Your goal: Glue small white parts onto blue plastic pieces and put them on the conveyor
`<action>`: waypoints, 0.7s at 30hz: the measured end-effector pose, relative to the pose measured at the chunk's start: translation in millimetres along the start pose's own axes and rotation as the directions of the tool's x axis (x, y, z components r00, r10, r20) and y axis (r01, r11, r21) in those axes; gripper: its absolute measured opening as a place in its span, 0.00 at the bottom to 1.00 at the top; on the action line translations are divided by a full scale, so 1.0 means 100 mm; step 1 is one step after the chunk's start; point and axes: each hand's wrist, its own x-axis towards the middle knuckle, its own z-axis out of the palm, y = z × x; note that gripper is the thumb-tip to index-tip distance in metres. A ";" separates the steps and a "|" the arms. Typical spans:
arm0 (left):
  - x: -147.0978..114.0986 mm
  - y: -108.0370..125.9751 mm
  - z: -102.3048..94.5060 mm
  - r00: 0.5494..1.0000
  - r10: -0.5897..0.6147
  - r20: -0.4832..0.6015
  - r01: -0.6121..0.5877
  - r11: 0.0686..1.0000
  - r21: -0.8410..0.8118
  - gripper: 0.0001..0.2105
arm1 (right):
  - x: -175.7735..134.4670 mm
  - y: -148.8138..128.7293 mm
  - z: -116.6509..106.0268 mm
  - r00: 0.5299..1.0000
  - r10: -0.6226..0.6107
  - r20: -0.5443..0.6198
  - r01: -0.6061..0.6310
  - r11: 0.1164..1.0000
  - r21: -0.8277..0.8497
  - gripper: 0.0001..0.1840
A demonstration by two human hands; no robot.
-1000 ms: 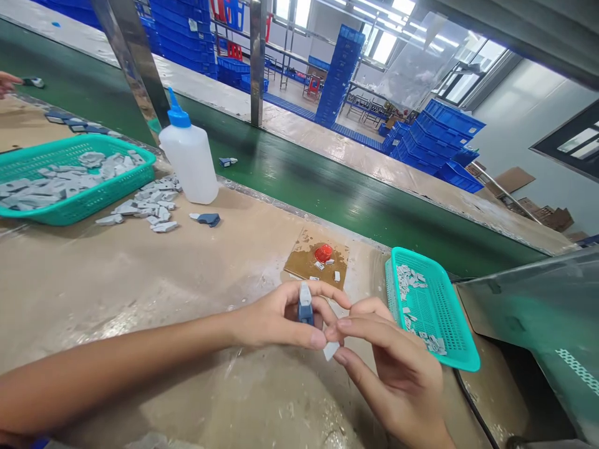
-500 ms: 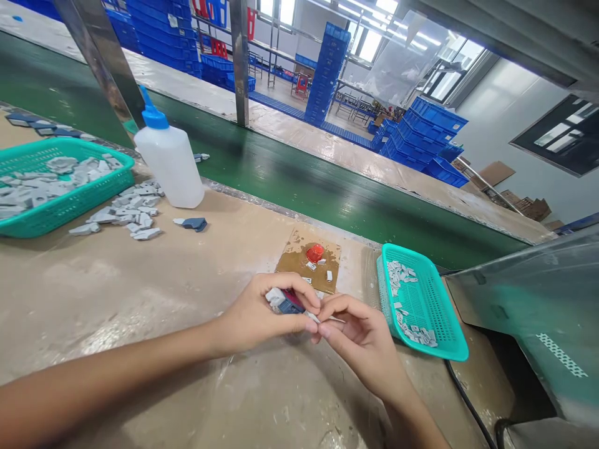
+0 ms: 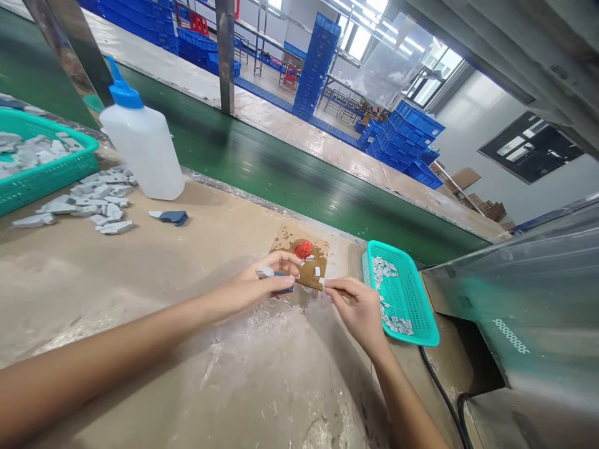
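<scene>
My left hand is closed on a grey and dark blue plastic part, its pale end showing above the thumb. Between the thumb and fingertips of my right hand is a small white piece, pinched at the near edge of a wet brown board. On that board stand a red cap and several small white pieces. The two hands are apart. A similar blue and grey part lies on the table to the left.
A white squeeze bottle with blue nozzle stands by a heap of grey parts. Green baskets hold parts at left and small pieces at right. Beyond the table runs a green conveyor belt. A metal housing rises at right.
My hands, together before, have separated; the right one now pinches a small white piece by the board. The left keeps the blue and grey part. The whole view has shifted.
</scene>
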 end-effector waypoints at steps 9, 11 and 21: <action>0.01 -0.01 0.02 0.978 -0.188 -0.089 0.162 0.957 -0.240 0.13 | -0.08 0.45 0.09 0.988 -0.151 -0.035 0.131 0.933 -0.336 0.11; 0.02 -0.02 0.01 0.980 -0.180 -0.087 0.151 0.952 -0.268 0.11 | -0.08 0.46 0.09 0.987 -0.161 -0.029 0.141 0.927 -0.347 0.11; 0.06 -0.02 -0.09 0.990 -0.122 -0.069 0.109 0.979 -0.172 0.08 | -0.08 0.48 0.12 0.984 -0.176 0.001 0.163 0.914 -0.372 0.12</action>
